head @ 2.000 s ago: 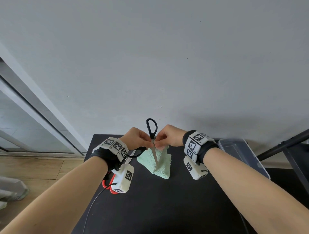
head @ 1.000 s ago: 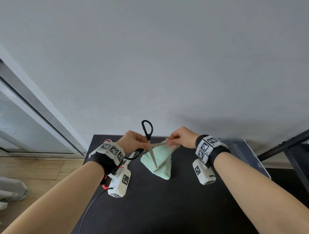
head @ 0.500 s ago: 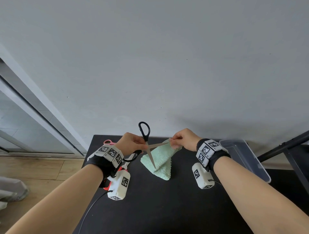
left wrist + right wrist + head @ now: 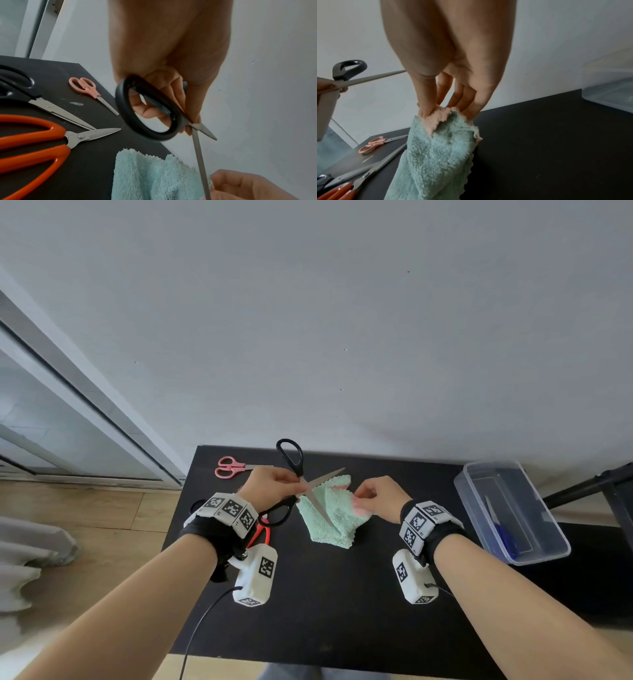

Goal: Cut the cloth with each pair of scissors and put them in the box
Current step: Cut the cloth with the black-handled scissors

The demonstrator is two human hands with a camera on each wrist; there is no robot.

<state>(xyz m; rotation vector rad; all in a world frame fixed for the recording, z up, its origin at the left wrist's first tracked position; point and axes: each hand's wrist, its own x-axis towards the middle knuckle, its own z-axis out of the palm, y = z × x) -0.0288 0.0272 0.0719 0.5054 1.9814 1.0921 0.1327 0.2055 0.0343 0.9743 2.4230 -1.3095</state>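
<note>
Pinching the cloth [image 4: 330,513] edge with my right hand [image 4: 378,498], I lift it off the table [image 4: 342,594]; my left hand [image 4: 270,486] holds the black scissors [image 4: 301,491], blades spread wide above the cloth; I judge the cutting step is in hand; next the blades must close on the raised edge; the box [image 4: 510,513] waits at right.
</note>
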